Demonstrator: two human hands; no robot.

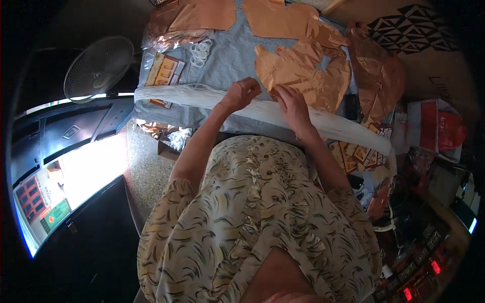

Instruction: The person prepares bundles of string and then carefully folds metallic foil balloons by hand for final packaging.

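A long bundle of fine white threads (187,97) runs from left to right across the table's near side, sagging a little to the right. Over its middle, my left hand (241,95) is closed in a pinch, fingers curled together. A short way to its right, my right hand (294,107) is also closed, its fingertips bent down beside the threads. The two hands are apart. Whatever lies between the fingertips is too fine to make out. Just beyond my right hand lies a flat, crumpled copper-coloured foil balloon (298,70).
More copper foil sheets (202,16) lie on the grey cloth (227,65). Coiled white loops (200,52) and printed packets (165,70) are at the left. Several small packets (361,155) sit at the right below the threads. A fan (99,69) stands at far left, a cardboard box (429,76) at right.
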